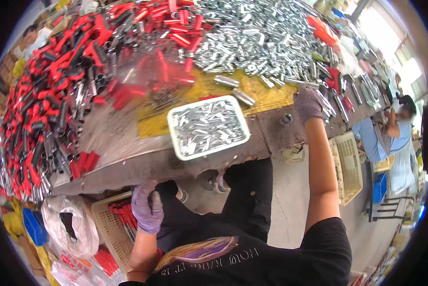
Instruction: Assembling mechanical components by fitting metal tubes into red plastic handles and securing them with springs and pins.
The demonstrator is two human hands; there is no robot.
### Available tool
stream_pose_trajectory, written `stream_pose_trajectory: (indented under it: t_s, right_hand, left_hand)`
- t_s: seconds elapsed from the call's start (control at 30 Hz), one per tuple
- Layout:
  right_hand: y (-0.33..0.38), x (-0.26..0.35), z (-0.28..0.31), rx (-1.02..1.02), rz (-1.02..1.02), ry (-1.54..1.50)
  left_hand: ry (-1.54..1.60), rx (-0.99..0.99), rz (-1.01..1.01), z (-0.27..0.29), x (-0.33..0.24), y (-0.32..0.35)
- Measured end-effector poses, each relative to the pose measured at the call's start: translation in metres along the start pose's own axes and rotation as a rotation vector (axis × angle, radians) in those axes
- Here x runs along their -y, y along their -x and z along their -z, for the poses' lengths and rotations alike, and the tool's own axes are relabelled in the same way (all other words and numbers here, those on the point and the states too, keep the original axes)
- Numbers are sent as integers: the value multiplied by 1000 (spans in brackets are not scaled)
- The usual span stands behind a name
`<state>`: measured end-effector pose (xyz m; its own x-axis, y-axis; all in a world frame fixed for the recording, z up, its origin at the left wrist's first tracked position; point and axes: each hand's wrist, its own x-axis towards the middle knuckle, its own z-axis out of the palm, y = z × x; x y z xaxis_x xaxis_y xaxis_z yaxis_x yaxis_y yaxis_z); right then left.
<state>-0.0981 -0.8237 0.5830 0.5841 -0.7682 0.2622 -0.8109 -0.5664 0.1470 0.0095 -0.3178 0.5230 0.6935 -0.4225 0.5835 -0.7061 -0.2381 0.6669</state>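
Note:
My left hand (147, 207), in a purple glove, is raised in front of the table's near edge above a crate. Its fingers are loosely bent, a little apart from the thumb, and nothing shows in them. My right hand (308, 104), gloved too, reaches over the table edge on the right. Its fingertips are at a short metal tube (308, 85); whether they grip it is hidden. Between my hands, a white plastic tray (247, 129) full of small silver metal pieces sits at the table's edge. Two metal cylinders (244, 97) lie just beyond it on yellow sheeting (152, 125).
Red-and-black tool handles (47, 102) are heaped at left, small silver parts (257, 38) at the back. Some red pieces (152, 71) are blurred. Below stand a beige crate (106, 229) of red parts and a white sack (71, 221). A person (390, 128) sits at right.

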Motion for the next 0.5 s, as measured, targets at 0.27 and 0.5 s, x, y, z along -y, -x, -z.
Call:
stream_pose_trajectory:
  t_s: [0.27, 0.5]
  right_hand:
    - [-15, -38, -21, 192, 151, -134]
    - [25, 19, 115, -240, 282, -718]
  left_hand:
    - [-92, 103, -30, -53, -5, -77]
    - [299, 44, 112, -35, -35, -84]
